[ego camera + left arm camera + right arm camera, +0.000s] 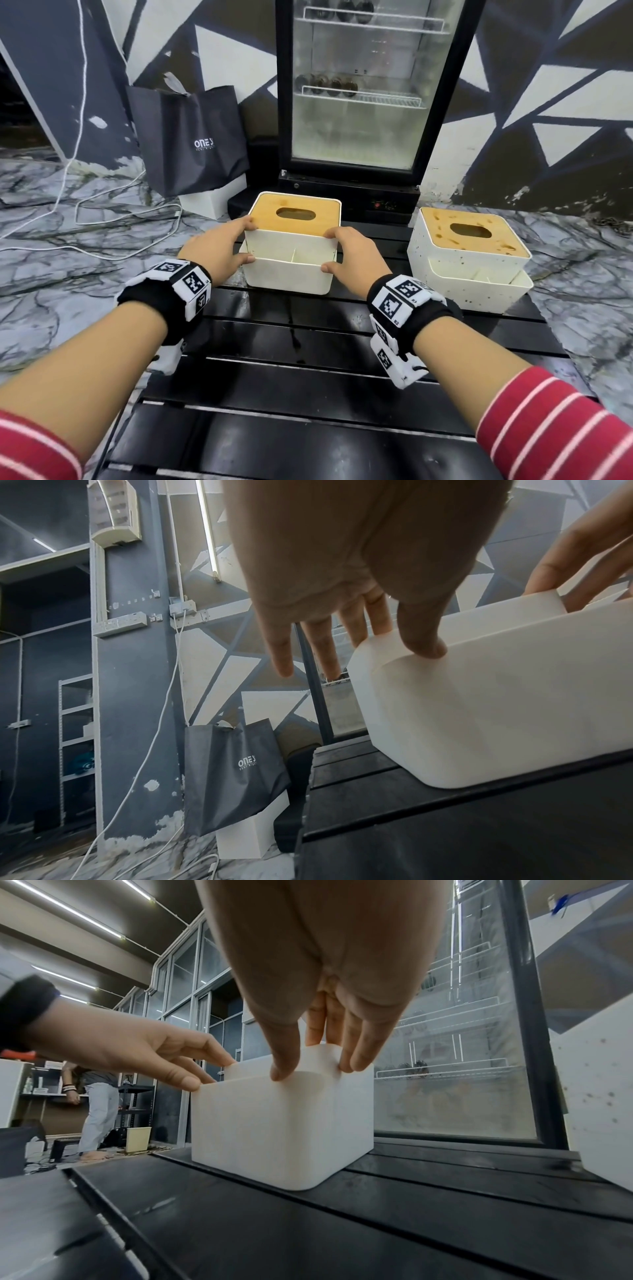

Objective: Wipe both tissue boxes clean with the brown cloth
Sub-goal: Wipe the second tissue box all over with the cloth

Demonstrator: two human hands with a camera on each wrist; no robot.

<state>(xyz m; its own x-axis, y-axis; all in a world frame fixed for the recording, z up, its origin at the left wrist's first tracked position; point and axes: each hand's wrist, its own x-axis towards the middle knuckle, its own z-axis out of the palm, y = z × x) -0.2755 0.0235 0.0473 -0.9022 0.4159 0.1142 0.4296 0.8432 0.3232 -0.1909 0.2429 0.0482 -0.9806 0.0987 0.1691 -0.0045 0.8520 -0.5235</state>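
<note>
A white tissue box (291, 270) with a clean bamboo lid stands at the far middle of the black slatted table (308, 342). My left hand (236, 243) grips its left side, thumb on the front compartment's rim, fingers at the lid corner. My right hand (337, 251) grips the right side the same way. The wrist views show the left hand (394, 642) and right hand (308, 1064) pinching the box (274, 1129) at its top corners. A second tissue box (469, 267), speckled with dark spots and stained on its lid, stands to the right. No brown cloth is in view.
A glass-door fridge (370, 102) stands right behind the table. A black bag (191, 144) and a white block sit on the marble floor at the left, with white cables (102, 205). A person (95, 1104) stands far off in the right wrist view.
</note>
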